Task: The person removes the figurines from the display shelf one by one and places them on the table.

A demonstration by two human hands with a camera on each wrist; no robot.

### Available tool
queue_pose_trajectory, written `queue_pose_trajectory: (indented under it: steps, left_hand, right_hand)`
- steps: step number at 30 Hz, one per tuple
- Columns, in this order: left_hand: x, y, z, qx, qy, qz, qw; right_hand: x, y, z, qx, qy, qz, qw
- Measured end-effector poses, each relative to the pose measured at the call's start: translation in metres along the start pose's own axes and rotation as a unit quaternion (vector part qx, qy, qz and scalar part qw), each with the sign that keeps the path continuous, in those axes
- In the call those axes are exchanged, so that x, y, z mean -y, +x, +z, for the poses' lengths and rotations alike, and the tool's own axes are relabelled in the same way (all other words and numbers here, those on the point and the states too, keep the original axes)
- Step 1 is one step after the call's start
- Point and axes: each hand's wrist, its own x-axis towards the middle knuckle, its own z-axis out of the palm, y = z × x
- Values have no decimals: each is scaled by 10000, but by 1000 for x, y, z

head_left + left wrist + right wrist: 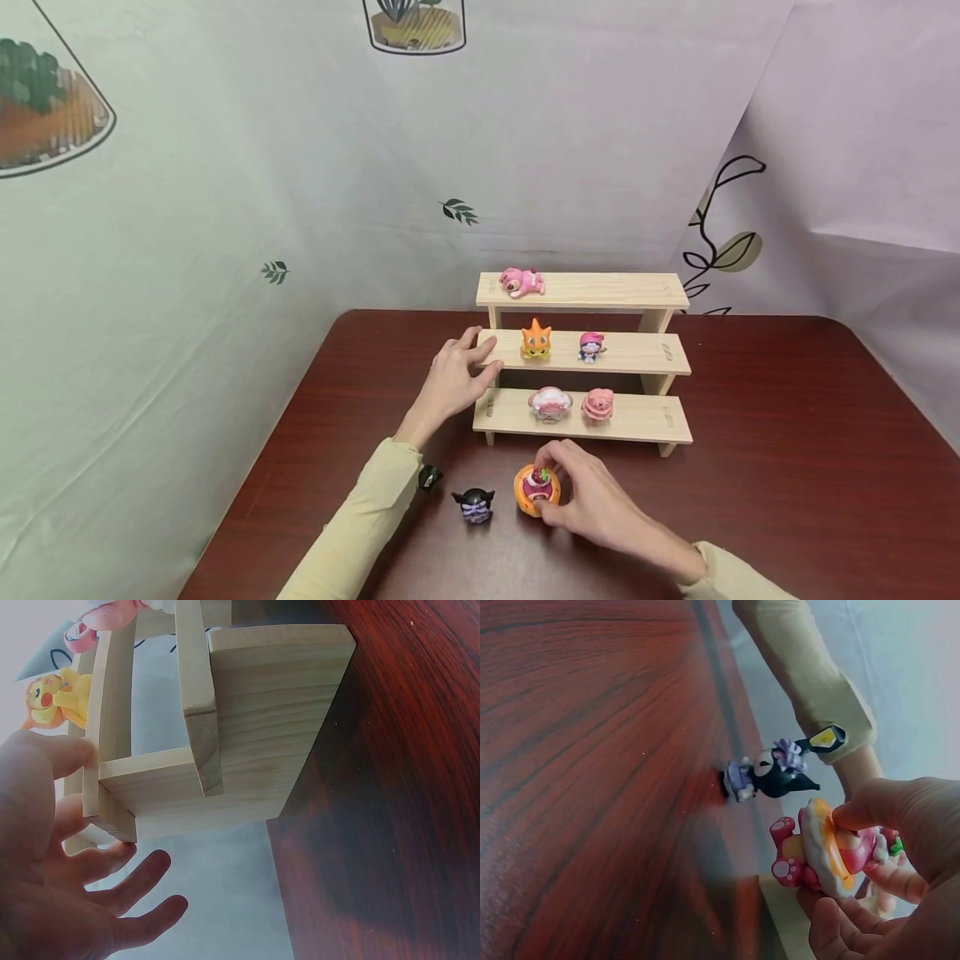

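Note:
My left hand pinches the left end of the middle tier of a three-step wooden display stand, thumb and index finger at the board's edge. Its other fingers spread out past the board in the left wrist view. My right hand grips a small pink figurine with an orange-and-white ring round its body and a strawberry on top. The figurine's feet are off the table in the right wrist view. Left of it on the table stands a black-and-purple figurine, with a small black piece beside my left sleeve.
A pink figurine lies on the top tier. On the middle tier are an orange star-headed figurine and a pink-capped one. The bottom tier bears a white-and-pink figurine and a pink one. A printed cloth hangs behind the table.

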Motion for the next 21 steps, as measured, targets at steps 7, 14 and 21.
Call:
queue_pose_trajectory:
  steps: [7,14,21]
  left_hand:
    - [1,0,0,-18,0,49,10000]
    - [1,0,0,-10,7,35,10000]
    - [0,0,0,-27,13,33,10000]
  right_hand:
    - [-3,-1,7,44,-7,22,10000]
    - [-6,-2,13,84,-117,111,9998]
    - [-8,-2,17,137,-96,209,9996]
